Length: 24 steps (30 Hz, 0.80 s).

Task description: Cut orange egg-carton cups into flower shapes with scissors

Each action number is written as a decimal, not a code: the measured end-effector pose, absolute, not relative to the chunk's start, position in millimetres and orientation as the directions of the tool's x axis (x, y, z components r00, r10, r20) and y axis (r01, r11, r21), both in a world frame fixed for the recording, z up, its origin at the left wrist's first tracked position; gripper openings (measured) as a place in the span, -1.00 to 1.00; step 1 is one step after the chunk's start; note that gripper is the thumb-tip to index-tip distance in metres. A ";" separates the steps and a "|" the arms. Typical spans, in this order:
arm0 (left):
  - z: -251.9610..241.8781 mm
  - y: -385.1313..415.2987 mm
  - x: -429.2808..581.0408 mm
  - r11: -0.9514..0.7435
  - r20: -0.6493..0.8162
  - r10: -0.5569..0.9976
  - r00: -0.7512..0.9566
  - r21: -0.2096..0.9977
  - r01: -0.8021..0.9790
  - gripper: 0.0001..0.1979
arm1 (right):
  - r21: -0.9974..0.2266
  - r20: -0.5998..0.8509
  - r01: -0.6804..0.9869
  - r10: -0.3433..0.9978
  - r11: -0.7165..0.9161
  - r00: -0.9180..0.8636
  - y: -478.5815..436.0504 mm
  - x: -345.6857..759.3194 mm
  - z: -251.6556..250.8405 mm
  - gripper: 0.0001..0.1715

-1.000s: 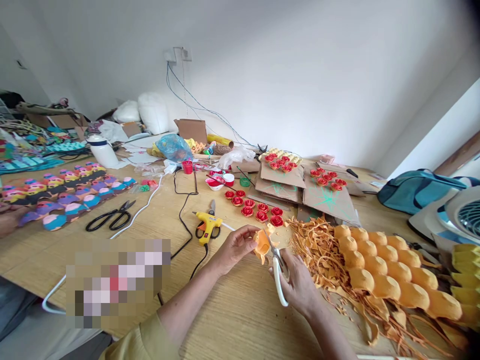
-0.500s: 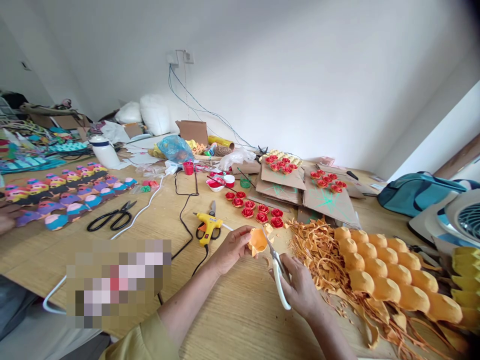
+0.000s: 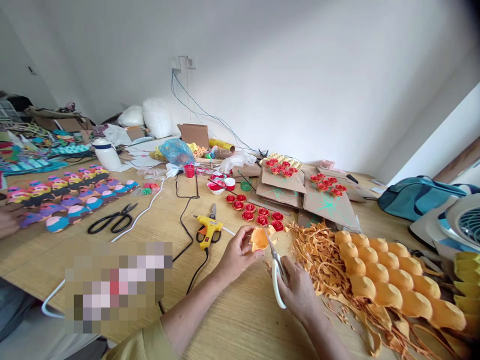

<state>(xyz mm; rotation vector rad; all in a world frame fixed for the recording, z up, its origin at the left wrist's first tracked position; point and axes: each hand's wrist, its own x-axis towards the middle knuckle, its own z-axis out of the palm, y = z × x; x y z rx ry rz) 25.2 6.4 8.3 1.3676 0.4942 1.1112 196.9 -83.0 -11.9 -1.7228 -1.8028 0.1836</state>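
My left hand (image 3: 237,256) pinches an orange egg-carton cup (image 3: 259,240) with a jagged, petal-like rim, its opening facing me. In my right hand (image 3: 296,287) is a pair of white-handled scissors (image 3: 276,275), their blades at the cup's right edge. How far the blades are parted is hard to make out. Beyond the cup sit several red paper roses (image 3: 263,220). Orange trimmings (image 3: 315,255) are heaped to the right of my hands, beside an orange egg tray (image 3: 378,265).
A yellow glue gun (image 3: 208,231) lies left of my hands, its cord running forward. Black scissors (image 3: 112,220) and a painted egg tray (image 3: 71,200) are farther left, near another person's hand (image 3: 9,223). Stacked cardboard (image 3: 281,192) bears more roses. A fan (image 3: 457,220) stands at right.
The cup has turned slightly in my left hand, its opening more toward me. The scissors have shifted a little, with their handles closer together. The view has moved slightly.
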 end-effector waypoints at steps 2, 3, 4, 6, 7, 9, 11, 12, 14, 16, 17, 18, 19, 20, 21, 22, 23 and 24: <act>9.2 6.3 25.3 -0.180 0.308 0.843 0.441 0.934 -0.307 -0.55 | -0.502 0.334 0.853 0.942 0.140 0.042 -82.7 197.6 -12.8 -0.65; 9.7 6.1 25.1 -0.188 0.308 0.844 0.440 0.937 -0.295 -0.56 | -0.501 0.332 0.853 0.943 0.145 0.034 -82.6 198.2 -12.9 -0.66; 10.1 5.8 24.9 -0.197 0.307 0.843 0.441 0.940 -0.279 -0.58 | -0.502 0.328 0.851 0.944 0.151 0.026 -82.5 198.7 -12.7 -0.67; 10.0 5.3 24.3 -0.225 0.312 0.837 0.449 0.945 -0.237 -0.61 | -0.511 0.321 0.844 0.947 0.162 0.013 -82.7 199.2 -11.3 -0.70; 9.5 5.1 23.9 -0.247 0.320 0.830 0.457 0.945 -0.215 -0.61 | -0.515 0.319 0.841 0.948 0.167 0.007 -82.9 199.3 -10.3 -0.72; 8.3 4.8 23.2 -0.294 0.343 0.812 0.472 0.939 -0.176 -0.61 | -0.513 0.324 0.839 0.946 0.181 -0.006 -83.5 199.4 -8.0 -0.75; 7.6 4.8 22.5 -0.329 0.360 0.797 0.485 0.932 -0.152 -0.59 | -0.504 0.335 0.841 0.942 0.194 -0.016 -83.9 199.6 -6.5 -0.77; 7.6 4.9 22.2 -0.335 0.363 0.792 0.491 0.930 -0.148 -0.59 | -0.500 0.339 0.843 0.940 0.198 -0.019 -84.1 199.8 -6.2 -0.77; 8.2 5.1 21.6 -0.332 0.363 0.789 0.495 0.931 -0.153 -0.59 | -0.497 0.346 0.843 0.938 0.204 -0.023 -84.2 200.2 -6.3 -0.76; 8.9 5.2 21.4 -0.320 0.362 0.791 0.494 0.932 -0.171 -0.60 | -0.503 0.344 0.839 0.939 0.206 -0.024 -84.3 200.4 -6.7 -0.74; 9.3 5.3 21.4 -0.311 0.360 0.792 0.493 0.933 -0.182 -0.61 | -0.509 0.341 0.836 0.940 0.205 -0.023 -84.4 200.3 -6.7 -0.73; 9.6 5.3 21.4 -0.301 0.357 0.794 0.492 0.934 -0.192 -0.62 | -0.516 0.335 0.832 0.942 0.204 -0.024 -84.5 200.0 -6.5 -0.72; 10.1 5.1 21.4 -0.288 0.351 0.797 0.492 0.936 -0.202 -0.62 | -0.525 0.328 0.827 0.944 0.203 -0.024 -84.7 199.6 -6.1 -0.71; 10.7 4.9 21.4 -0.273 0.344 0.800 0.491 0.938 -0.211 -0.62 | -0.534 0.323 0.822 0.946 0.199 -0.020 -84.9 199.0 -5.7 -0.71; 11.5 4.5 21.4 -0.257 0.335 0.805 0.489 0.941 -0.221 -0.63 | -0.543 0.317 0.817 0.948 0.195 -0.016 -85.2 198.5 -5.2 -0.70; 12.6 4.0 21.4 -0.241 0.325 0.811 0.487 0.943 -0.229 -0.62 | -0.552 0.312 0.812 0.950 0.189 -0.009 -85.5 197.9 -4.7 -0.69; 13.9 3.4 21.3 -0.225 0.316 0.816 0.484 0.945 -0.237 -0.62 | -0.560 0.307 0.808 0.952 0.183 -0.002 -85.9 197.5 -4.3 -0.69; 15.4 2.8 21.2 -0.211 0.307 0.821 0.481 0.947 -0.244 -0.62 | -0.565 0.304 0.806 0.953 0.176 0.005 -86.1 197.2 -4.1 -0.68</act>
